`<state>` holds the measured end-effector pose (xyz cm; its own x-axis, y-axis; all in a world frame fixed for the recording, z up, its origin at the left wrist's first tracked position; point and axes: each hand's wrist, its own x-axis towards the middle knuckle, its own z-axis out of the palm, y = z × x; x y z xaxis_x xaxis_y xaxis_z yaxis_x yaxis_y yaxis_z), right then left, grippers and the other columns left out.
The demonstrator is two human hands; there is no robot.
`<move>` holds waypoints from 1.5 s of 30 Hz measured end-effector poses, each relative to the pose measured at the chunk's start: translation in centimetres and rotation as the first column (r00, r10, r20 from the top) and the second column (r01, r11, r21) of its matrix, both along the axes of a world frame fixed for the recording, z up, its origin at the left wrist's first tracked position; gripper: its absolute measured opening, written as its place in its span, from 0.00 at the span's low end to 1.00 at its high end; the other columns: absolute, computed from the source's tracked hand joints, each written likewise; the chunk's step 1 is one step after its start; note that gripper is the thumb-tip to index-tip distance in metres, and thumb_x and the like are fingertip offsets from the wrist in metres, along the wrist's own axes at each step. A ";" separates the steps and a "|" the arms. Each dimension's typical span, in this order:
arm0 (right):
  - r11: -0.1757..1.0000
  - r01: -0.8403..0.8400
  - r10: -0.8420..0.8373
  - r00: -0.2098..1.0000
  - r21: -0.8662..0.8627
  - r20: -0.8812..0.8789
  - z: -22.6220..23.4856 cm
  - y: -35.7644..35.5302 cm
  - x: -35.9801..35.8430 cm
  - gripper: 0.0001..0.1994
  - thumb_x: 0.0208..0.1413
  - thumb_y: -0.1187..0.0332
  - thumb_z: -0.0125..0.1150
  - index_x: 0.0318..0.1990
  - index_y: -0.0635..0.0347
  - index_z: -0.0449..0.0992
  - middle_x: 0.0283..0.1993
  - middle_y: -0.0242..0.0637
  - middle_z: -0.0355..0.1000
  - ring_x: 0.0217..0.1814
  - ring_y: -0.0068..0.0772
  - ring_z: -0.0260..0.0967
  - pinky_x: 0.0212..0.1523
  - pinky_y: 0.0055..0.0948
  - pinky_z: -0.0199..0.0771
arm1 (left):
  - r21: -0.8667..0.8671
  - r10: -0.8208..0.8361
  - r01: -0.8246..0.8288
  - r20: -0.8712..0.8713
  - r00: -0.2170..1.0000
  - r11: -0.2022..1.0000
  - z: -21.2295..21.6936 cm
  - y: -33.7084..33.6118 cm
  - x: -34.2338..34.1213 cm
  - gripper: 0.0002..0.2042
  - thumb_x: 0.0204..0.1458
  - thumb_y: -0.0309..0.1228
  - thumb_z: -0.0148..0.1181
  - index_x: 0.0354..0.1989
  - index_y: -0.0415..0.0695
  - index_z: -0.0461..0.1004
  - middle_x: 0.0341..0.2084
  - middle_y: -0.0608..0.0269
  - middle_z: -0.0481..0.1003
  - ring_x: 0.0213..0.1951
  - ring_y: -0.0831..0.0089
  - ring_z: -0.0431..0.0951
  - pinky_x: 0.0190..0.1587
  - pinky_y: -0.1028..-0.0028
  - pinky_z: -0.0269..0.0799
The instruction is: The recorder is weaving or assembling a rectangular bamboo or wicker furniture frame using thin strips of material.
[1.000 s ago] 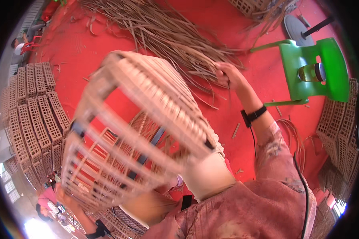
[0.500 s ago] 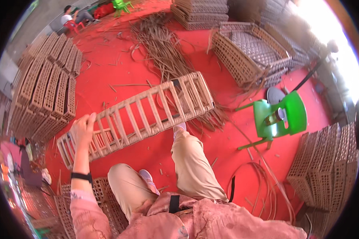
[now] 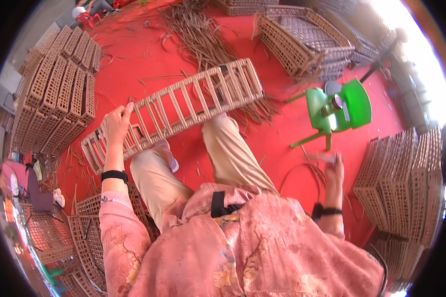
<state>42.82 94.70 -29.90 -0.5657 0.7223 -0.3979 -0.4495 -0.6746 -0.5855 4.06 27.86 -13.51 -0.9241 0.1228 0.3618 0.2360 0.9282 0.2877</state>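
Note:
A long ladder-like wicker frame (image 3: 176, 106) with wrapped crossbars slants across in front of my legs, its right end farther away. My left hand (image 3: 116, 124) is closed round its long edge near the left end. Out to the right, my right hand (image 3: 334, 171) is raised over the floor below the green chair, apart from the frame. A pale blurred streak shows at its fingertips, and I cannot make out whether it is fingers or a held thing. Loose curved strips (image 3: 302, 171) lie on the floor beside that hand.
A green plastic chair (image 3: 357, 106) bears a jar (image 3: 332, 105). Stacked wicker baskets stand at left (image 3: 54, 94), right (image 3: 401, 183) and far right (image 3: 302, 42). A heap of brown strips (image 3: 198, 37) lies on the red floor. Two other people sit at far left and left.
My right hand has come into view at the right. The view has shifted, and the wicker frame, still in my left hand, now appears higher in the picture.

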 end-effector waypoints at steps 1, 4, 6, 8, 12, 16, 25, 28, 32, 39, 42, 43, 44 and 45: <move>0.740 -0.331 0.283 0.943 0.586 0.175 0.8 -0.7 -3.6 0.12 0.67 0.71 0.51 0.55 0.61 0.72 0.50 0.40 0.73 0.50 0.32 0.72 0.53 0.31 0.74 | -0.007 0.005 -0.005 -0.028 1.000 1.000 -0.2 0.5 0.3 0.31 0.59 0.62 0.46 0.22 0.44 0.74 0.19 0.49 0.75 0.31 0.46 0.77 0.39 0.55 0.69; 0.825 -0.509 0.561 0.690 0.245 -0.457 10.7 -10.6 -13.1 0.10 0.66 0.70 0.55 0.52 0.61 0.72 0.48 0.37 0.75 0.45 0.27 0.74 0.39 0.23 0.76 | -0.043 0.001 -0.001 0.013 1.000 0.999 -0.4 -0.2 1.4 0.30 0.60 0.61 0.45 0.26 0.44 0.76 0.23 0.53 0.77 0.33 0.49 0.77 0.42 0.57 0.68; 0.888 -0.426 0.460 0.827 0.175 -0.324 16.1 -19.1 -15.9 0.07 0.65 0.69 0.57 0.46 0.59 0.74 0.44 0.35 0.77 0.43 0.30 0.76 0.38 0.25 0.79 | 0.080 -0.028 0.033 -0.066 0.997 0.996 -1.0 -1.1 1.6 0.27 0.61 0.59 0.46 0.33 0.45 0.78 0.32 0.55 0.78 0.40 0.55 0.77 0.46 0.59 0.68; 0.873 -0.465 0.487 0.809 0.150 -0.330 16.7 -22.0 -16.8 0.07 0.64 0.69 0.58 0.46 0.58 0.74 0.43 0.35 0.77 0.43 0.31 0.76 0.38 0.24 0.79 | 0.075 0.017 -0.010 -0.091 0.996 0.997 -0.5 0.3 2.6 0.26 0.63 0.57 0.46 0.44 0.44 0.77 0.42 0.57 0.77 0.47 0.62 0.76 0.51 0.64 0.67; 0.860 -0.501 0.501 0.789 0.098 -0.357 15.4 -25.0 -17.4 0.06 0.63 0.69 0.59 0.45 0.58 0.74 0.43 0.36 0.78 0.44 0.33 0.77 0.38 0.24 0.81 | 0.795 -0.419 0.326 -0.100 0.902 0.512 3.2 11.2 10.5 0.23 0.67 0.49 0.43 0.51 0.41 0.74 0.49 0.60 0.76 0.52 0.70 0.73 0.56 0.69 0.66; 0.831 -0.555 0.536 0.787 0.028 -0.306 14.0 -27.1 -18.2 0.05 0.62 0.71 0.60 0.44 0.58 0.74 0.43 0.38 0.78 0.45 0.34 0.79 0.38 0.27 0.82 | 0.904 -0.555 0.210 0.036 0.831 0.373 2.6 16.6 16.1 0.22 0.68 0.47 0.43 0.48 0.40 0.76 0.45 0.62 0.77 0.48 0.73 0.75 0.51 0.71 0.68; 0.836 -0.543 0.508 0.821 -0.078 -0.259 12.5 -28.3 -17.5 0.08 0.62 0.72 0.60 0.47 0.59 0.72 0.44 0.41 0.78 0.46 0.35 0.79 0.37 0.27 0.82 | 0.835 -0.604 -0.068 0.449 0.658 0.546 1.0 14.5 17.7 0.17 0.64 0.43 0.55 0.38 0.39 0.79 0.20 0.70 0.73 0.21 0.84 0.67 0.26 0.82 0.65; 0.826 -0.553 0.520 0.823 -0.113 -0.228 12.3 -28.4 -17.6 0.08 0.63 0.70 0.59 0.47 0.59 0.72 0.43 0.40 0.78 0.44 0.34 0.79 0.37 0.27 0.82 | 0.840 -0.552 -0.068 0.412 0.725 0.538 1.6 14.5 17.9 0.13 0.63 0.38 0.58 0.39 0.39 0.80 0.20 0.72 0.72 0.21 0.87 0.66 0.25 0.85 0.62; 0.718 -0.674 0.658 0.738 -0.175 -0.149 12.2 -27.7 -16.9 0.08 0.65 0.66 0.57 0.45 0.60 0.74 0.43 0.41 0.78 0.41 0.30 0.77 0.32 0.23 0.80 | 0.868 -0.539 -0.106 0.393 0.745 0.486 2.3 14.4 18.0 0.12 0.62 0.36 0.59 0.39 0.39 0.80 0.19 0.71 0.71 0.20 0.87 0.65 0.25 0.84 0.62; 0.390 -0.780 0.601 0.619 0.490 0.506 15.4 -28.3 -14.7 0.09 0.62 0.65 0.61 0.41 0.62 0.78 0.29 0.33 0.75 0.29 0.27 0.72 0.34 0.26 0.71 | 0.823 -0.513 -0.093 0.433 0.741 0.560 3.8 14.6 18.5 0.10 0.63 0.35 0.58 0.40 0.40 0.80 0.19 0.71 0.72 0.19 0.87 0.66 0.23 0.84 0.62; -0.035 -0.272 0.412 0.873 0.962 0.262 16.1 -29.9 -15.4 0.12 0.53 0.68 0.69 0.44 0.60 0.78 0.30 0.35 0.75 0.34 0.34 0.73 0.40 0.28 0.72 | 0.762 -0.520 0.021 0.421 0.744 0.648 4.8 15.4 19.3 0.10 0.63 0.35 0.58 0.40 0.41 0.81 0.19 0.71 0.73 0.19 0.88 0.67 0.23 0.85 0.63; -0.125 -0.240 0.400 0.876 0.963 0.270 16.6 -30.2 -15.7 0.16 0.47 0.69 0.72 0.44 0.58 0.78 0.32 0.36 0.75 0.39 0.39 0.73 0.43 0.31 0.71 | 0.741 -0.539 0.088 0.395 0.744 0.665 5.0 15.6 19.5 0.10 0.63 0.35 0.58 0.40 0.42 0.81 0.19 0.70 0.73 0.19 0.88 0.68 0.22 0.85 0.63; -0.121 -0.243 0.405 0.873 0.963 0.271 16.3 -30.2 -15.9 0.16 0.47 0.69 0.72 0.44 0.58 0.78 0.32 0.36 0.75 0.39 0.39 0.73 0.43 0.31 0.71 | 0.739 -0.534 0.084 0.399 0.745 0.669 5.1 15.7 19.6 0.10 0.63 0.35 0.58 0.40 0.42 0.81 0.19 0.70 0.73 0.19 0.88 0.68 0.22 0.85 0.63; -0.198 -0.260 0.444 0.836 0.945 0.323 15.9 -30.0 -16.1 0.15 0.47 0.69 0.72 0.44 0.58 0.78 0.32 0.37 0.75 0.38 0.40 0.73 0.42 0.31 0.71 | 0.777 -0.550 0.076 0.370 0.749 0.625 5.1 15.7 19.8 0.10 0.62 0.35 0.59 0.40 0.42 0.81 0.20 0.70 0.74 0.20 0.88 0.69 0.23 0.85 0.64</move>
<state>26.72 64.65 -14.05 -0.8528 -0.0466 0.5201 -0.4837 0.4456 -0.7533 23.82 43.54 -8.44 -0.9208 0.3849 -0.0623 0.0573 0.2915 0.9548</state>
